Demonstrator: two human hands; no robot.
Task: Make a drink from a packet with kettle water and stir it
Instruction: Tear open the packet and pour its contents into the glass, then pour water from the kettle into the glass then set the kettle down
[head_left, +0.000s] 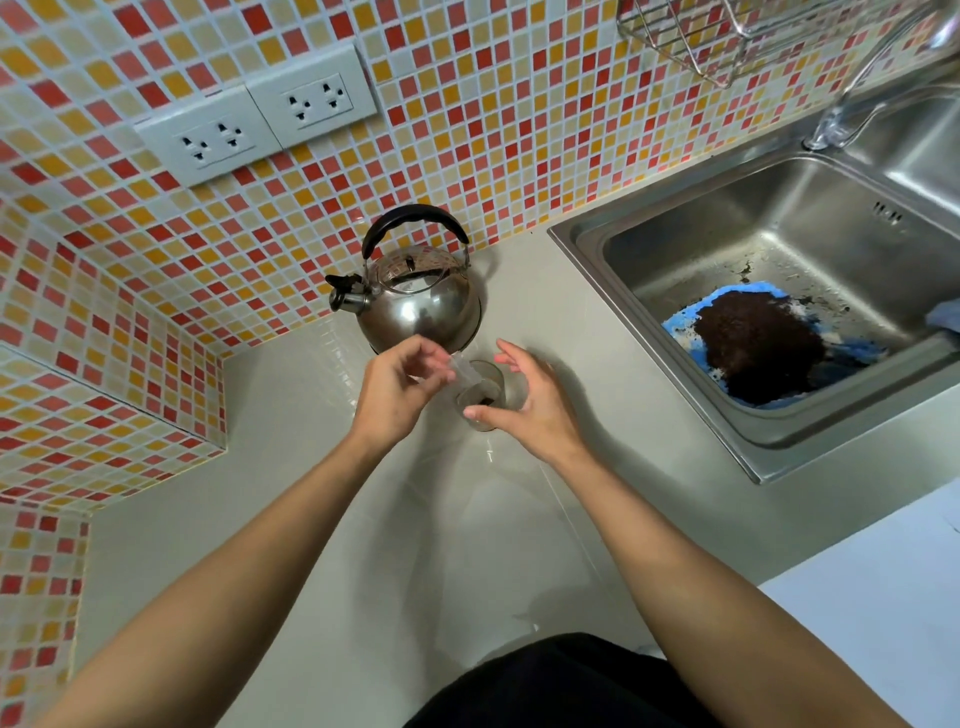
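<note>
Tipping a small clear packet (464, 372), pinched in the left hand (397, 392), over a glass (480, 397) with dark powder at its bottom, right hand (530, 397) open beside the glass, steel kettle (418, 296) just behind the glass on the worktop (322, 519)

Bright even light, soft shadows on counter (519, 291); strong wide-angle bending at edges; hands perhaps slightly blurred.

One kettle (422, 299), one glass (480, 397), one packet (466, 375), two hands, left (397, 392) and right (527, 402), two wall sockets (210, 137) (317, 101), one sink (779, 291), one tap (852, 111), one wire rack (727, 36).
</note>
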